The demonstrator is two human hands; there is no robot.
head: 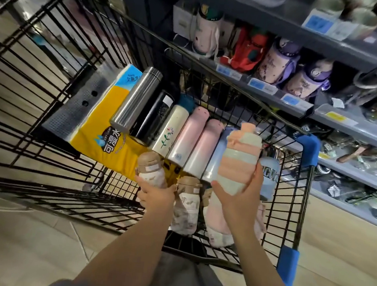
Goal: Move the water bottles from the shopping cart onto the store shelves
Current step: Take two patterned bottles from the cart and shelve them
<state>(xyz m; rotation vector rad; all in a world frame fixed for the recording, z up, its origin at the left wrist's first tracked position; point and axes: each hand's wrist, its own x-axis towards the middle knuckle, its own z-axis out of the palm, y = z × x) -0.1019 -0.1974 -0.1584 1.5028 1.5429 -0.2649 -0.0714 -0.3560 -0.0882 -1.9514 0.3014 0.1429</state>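
Store aisle; grey shelves (299, 102) stand up and right of the hands, black wire shopping cart (300, 196) around them. Right hand (237, 192) grips a pink-and-green striped bottle (238, 160) raised over the cart; left hand (156, 194) curls round a beige-capped bottle (151, 169) low inside. Judged step: pickup; next, carry right-hand bottle to a free shelf spot.

Peach-and-mint striped bottle (238, 160), 2 pale pink flasks (192, 136), yellow pack (99, 122)
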